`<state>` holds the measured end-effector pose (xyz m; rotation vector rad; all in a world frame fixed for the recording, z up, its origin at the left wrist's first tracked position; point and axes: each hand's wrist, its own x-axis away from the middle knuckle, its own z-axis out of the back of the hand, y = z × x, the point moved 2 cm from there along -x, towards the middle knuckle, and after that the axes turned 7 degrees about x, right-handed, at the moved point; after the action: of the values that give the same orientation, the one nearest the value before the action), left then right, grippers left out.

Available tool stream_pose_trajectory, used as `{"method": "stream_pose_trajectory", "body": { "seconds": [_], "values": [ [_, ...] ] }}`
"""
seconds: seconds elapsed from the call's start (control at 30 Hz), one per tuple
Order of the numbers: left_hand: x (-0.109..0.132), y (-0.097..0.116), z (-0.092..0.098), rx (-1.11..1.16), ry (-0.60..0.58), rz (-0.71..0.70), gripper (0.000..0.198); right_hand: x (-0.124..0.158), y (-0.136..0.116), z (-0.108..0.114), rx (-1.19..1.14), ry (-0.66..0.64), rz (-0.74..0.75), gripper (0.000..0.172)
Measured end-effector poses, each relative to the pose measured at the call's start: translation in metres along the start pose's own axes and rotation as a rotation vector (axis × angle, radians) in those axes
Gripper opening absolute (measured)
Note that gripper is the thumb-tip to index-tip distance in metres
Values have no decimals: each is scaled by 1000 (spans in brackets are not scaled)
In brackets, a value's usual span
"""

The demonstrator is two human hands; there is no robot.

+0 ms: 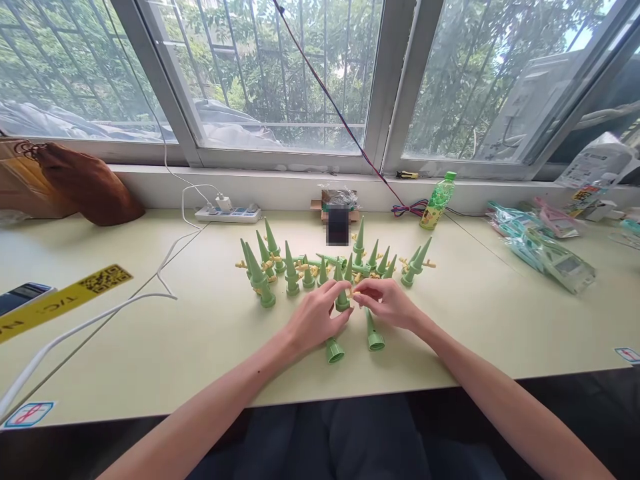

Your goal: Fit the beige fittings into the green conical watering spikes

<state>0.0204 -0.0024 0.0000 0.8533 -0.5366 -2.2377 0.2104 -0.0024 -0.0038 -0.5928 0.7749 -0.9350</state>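
Green plastic cone spike (pixel 343 299), upright on the pale green tabletop (pixel 200 333), centre front, just ahead of the row of green cones with yellow side pieces (pixel 290 273). That's what I'm on.

Checker: Hands?

Me: My left hand (pixel 315 320) pinches the cone low down, fingers closed round it. My right hand (pixel 390 303) has thumb and forefinger narrow on a small yellow plastic fitting (pixel 356 291), which touches the cone's side.

Checker: Step?

Me: Seating the fitting into the cone, mid-press I'd judge. It calls for a steady left grip and a straight push lined up with the side hole, which I can't see.

Checker: Nearby?

Me: Two loose green cones (pixel 373 337) lie on their sides just beneath my hands.
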Motion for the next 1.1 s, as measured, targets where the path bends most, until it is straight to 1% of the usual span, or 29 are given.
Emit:
{"method": "stream_pose_trajectory", "body": {
  "seconds": [0.17,0.33,0.5,0.57,0.67,0.73,0.77,0.9,1.1],
  "values": [
    [0,0,0,-4,-8,-1,30,-1,-1,0,47,-35,-20,33],
    [-1,0,1,12,5,4,30,0,-4,2,-1,-15,-14,22],
    [-1,0,1,7,6,9,31,0,-3,1,-10,-8,-1,20],
    [0,0,1,0,3,12,31,0,-2,0,-1,-25,-13,23],
    [0,0,1,-4,-6,13,30,-1,-2,0,58,-51,-23,34],
    [0,0,1,-3,-6,10,30,-1,-3,1,87,-44,-21,39],
    [-1,0,1,-2,-4,10,31,-1,-4,2,81,-36,-19,37],
    [-1,1,1,5,3,9,31,0,-5,3,7,-28,-15,20],
    [-1,2,1,2,-6,13,31,0,-3,1,-21,-27,-12,20]
  ]
}}
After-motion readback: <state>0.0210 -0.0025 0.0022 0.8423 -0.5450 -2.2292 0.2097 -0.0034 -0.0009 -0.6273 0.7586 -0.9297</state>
